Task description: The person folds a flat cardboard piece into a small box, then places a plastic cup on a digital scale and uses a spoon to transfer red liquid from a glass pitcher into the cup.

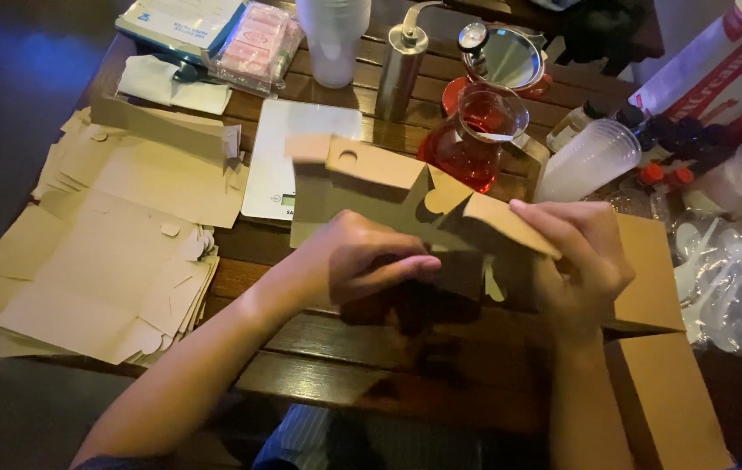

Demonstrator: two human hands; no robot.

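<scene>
Crowded wooden table [371, 365] (near edge free): left hand [362, 261] and right hand [576, 257] grip a half-folded cardboard box [388, 187].

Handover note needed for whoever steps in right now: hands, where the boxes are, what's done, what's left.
Left hand: grips the half-folded brown cardboard box from the left, fingers curled inside it.
Right hand: pinches the box's right flap between thumb and fingers.
The box is held up over the dark wooden slat table, flaps open.
Done: two closed brown cardboard boxes lie at the right by the right forearm.
Left: this box is not closed yet; a stack of flat brown cardboard blanks sits unfolded on the table's left side.
</scene>
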